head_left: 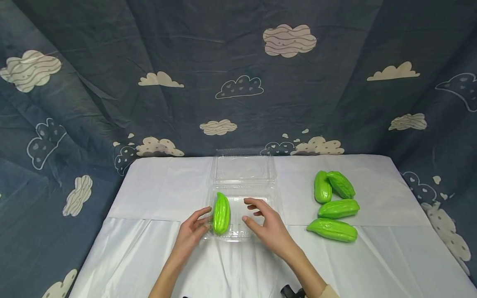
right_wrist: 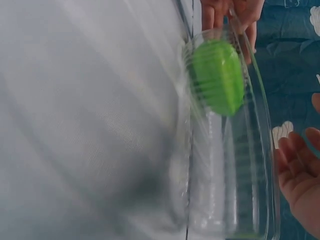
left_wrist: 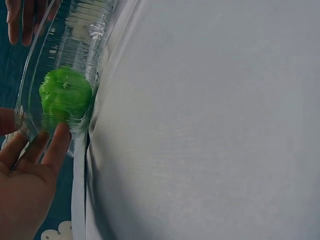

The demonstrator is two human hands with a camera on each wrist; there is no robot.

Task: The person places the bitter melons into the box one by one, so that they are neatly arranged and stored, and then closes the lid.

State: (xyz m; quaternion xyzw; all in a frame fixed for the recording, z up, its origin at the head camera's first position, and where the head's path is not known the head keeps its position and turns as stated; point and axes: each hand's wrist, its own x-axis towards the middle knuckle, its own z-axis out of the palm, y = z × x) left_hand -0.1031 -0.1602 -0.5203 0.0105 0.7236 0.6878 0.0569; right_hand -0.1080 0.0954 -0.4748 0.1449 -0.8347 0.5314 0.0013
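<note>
A clear plastic clamshell container (head_left: 242, 238) lies with its lid (head_left: 244, 169) folded back toward the curtain. One bright green ribbed gourd (head_left: 221, 213) rests lengthwise inside the base, along its left side. My left hand (head_left: 191, 231) is at the container's left rim, its fairly straight fingertips (left_wrist: 60, 132) touching the outer wall beside the gourd. Above the right half of the base, my right hand (head_left: 270, 227) is held with loosely bent fingers and nothing between them. In the right wrist view that hand (right_wrist: 302, 185) is apart from the container's wall.
Several more green gourds (head_left: 332, 229) lie in a group on the white-covered table (head_left: 387, 248), right of the container. A dark cloud-patterned curtain (head_left: 238, 54) hangs behind and around the table. A small black object (head_left: 290, 291) shows near my right forearm.
</note>
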